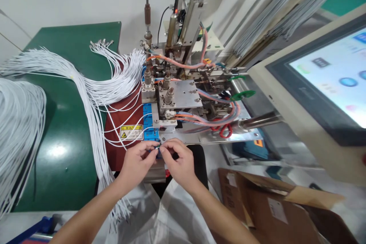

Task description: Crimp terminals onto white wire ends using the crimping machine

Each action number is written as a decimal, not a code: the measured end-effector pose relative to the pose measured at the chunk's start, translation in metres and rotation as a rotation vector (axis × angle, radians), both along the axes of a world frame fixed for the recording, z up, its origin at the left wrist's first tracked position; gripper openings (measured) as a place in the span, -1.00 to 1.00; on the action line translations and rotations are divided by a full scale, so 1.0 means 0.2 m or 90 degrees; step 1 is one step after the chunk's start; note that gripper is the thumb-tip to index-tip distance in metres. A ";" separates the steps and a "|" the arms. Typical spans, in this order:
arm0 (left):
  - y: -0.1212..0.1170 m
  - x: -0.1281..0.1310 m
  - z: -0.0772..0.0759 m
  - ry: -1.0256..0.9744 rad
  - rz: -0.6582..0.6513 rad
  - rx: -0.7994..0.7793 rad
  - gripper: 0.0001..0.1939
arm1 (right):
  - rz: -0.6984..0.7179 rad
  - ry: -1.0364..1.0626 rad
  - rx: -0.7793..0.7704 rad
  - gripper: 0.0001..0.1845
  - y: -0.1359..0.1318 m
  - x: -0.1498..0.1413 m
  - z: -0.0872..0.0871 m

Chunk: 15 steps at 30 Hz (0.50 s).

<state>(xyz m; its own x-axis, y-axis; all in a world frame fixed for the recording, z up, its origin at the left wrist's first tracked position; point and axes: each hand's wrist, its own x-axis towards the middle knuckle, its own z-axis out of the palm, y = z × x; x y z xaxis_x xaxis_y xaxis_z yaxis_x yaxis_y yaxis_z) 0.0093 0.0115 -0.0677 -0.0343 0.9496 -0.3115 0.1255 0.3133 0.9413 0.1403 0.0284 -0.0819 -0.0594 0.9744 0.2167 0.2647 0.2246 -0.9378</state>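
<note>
My left hand (137,163) and my right hand (180,161) meet fingertip to fingertip at the front end of a row of blue clamp blocks (148,122). Both are closed in a pinch around a small cable end (158,147), where a bit of white and green shows. My fingers cover most of it. White cables (114,84) fan out from a large bundle on the left, and several run to the blue blocks. Beside the blocks stands a metal machine (183,95) with pneumatic cylinders and orange and clear hoses.
A green table (65,175) on the left carries the bundle and a coil of white cable (20,133). A touchscreen panel (328,72) juts in at the right. Open cardboard boxes (271,213) lie below it. A yellow warning label (131,132) sits near the blocks.
</note>
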 end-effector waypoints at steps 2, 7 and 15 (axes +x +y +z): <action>0.01 0.00 0.00 -0.005 0.004 0.006 -0.80 | -0.018 -0.025 0.033 -0.87 0.00 0.00 -0.02; 0.03 -0.07 0.00 0.197 -0.114 0.075 -0.80 | -0.020 -0.037 -0.044 -0.86 0.02 0.03 -0.09; 0.07 -0.16 -0.02 0.478 -0.225 0.222 -0.82 | -0.007 -0.076 -0.133 -0.83 0.05 0.02 -0.16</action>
<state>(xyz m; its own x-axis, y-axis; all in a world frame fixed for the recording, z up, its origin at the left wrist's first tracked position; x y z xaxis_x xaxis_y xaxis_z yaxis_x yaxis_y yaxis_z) -0.0235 0.0245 -0.0718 0.1999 0.9797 -0.0173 0.7808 -0.1486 0.6068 0.1445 0.0377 -0.1131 -0.0609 0.9981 0.0029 0.3776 0.0257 -0.9256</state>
